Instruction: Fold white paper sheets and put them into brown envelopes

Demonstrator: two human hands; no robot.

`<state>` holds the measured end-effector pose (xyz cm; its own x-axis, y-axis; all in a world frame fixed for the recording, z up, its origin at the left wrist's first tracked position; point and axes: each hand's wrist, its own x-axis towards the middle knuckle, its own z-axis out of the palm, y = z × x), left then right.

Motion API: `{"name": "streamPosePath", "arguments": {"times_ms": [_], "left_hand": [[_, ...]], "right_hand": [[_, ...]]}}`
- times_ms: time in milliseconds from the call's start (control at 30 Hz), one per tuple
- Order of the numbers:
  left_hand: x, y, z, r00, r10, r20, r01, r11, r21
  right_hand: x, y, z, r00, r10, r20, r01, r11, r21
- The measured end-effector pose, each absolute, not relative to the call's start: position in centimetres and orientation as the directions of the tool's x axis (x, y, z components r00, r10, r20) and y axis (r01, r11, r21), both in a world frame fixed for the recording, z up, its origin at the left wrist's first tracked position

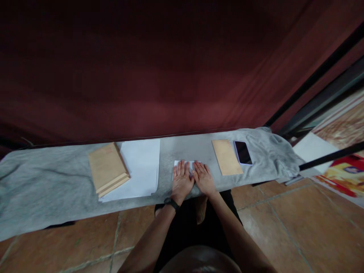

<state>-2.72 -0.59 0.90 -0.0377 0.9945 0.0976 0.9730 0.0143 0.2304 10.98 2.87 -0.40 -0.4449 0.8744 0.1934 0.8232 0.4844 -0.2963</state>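
A small white paper (191, 163), apparently folded, lies on the grey cloth near its front edge, mostly covered by my hands. My left hand (182, 182) rests flat on its left part, fingers pointing away from me, with a dark band at the wrist. Beside it my right hand (204, 179) lies flat on the right part, its fingers angled to the left. The two thumbs meet or nearly meet. Just right of my right hand is a single brown envelope (226, 157). To the left lie large white sheets (143, 167), partly under a stack of brown envelopes (106, 165).
The narrow surface bears a grey cloth (57, 178), wrinkled at both ends. A phone (243, 153) lies right of the single envelope. A dark red wall (170, 94) rises behind. Black bars (318, 81) and a colourful printed item (345, 174) are at the right.
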Motion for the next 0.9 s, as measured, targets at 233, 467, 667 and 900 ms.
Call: {"name": "streamPosePath", "arguments": {"times_ms": [233,467,667,900], "left_hand": [[-2.6,-0.7,1.2,-0.018,0.995,0.094,0.97,-0.006,0.245],[-2.5,-0.7,0.7,-0.014,0.995,0.098,0.972,-0.009,0.233],[-2.5,-0.6,0.4,-0.007,0.995,0.103,0.971,-0.018,0.237],[-2.5,-0.5,0.2,0.009,0.995,0.097,0.975,-0.031,0.222]], "right_hand": [[11.2,3.5,-0.7,-0.421,0.885,0.196,0.845,0.462,-0.269],[11.1,3.1,-0.6,-0.408,0.894,0.182,0.854,0.445,-0.271],[11.7,1.9,-0.5,-0.418,0.893,0.165,0.848,0.449,-0.281],[12.4,0.1,-0.5,-0.413,0.881,0.231,0.84,0.466,-0.278]]}}
